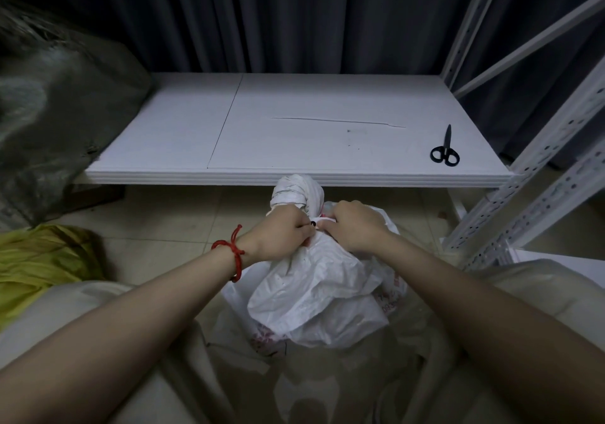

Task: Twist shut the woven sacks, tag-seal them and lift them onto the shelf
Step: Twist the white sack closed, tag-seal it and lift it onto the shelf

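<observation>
— Fingers (pixel 302 228) of the left hand (pixel 281 232) and right hand (pixel 353 225), are they curled in, clamped on the white woven sack (pixel 320 292)?
— Yes, just under its twisted neck (pixel 296 194), pinching something small and dark, possibly a tag.
— Where does the sack sit?
— On the tiled floor (pixel 170 217), just before the white shelf board (pixel 327 135). Its long axis is upright, neck pointing up toward the board's edge.
— And the room?
— Dark curtain (pixel 294 14) behind, black scissors (pixel 444 150) on the board's right, a grey sack (pixel 59 106) at its left.
</observation>
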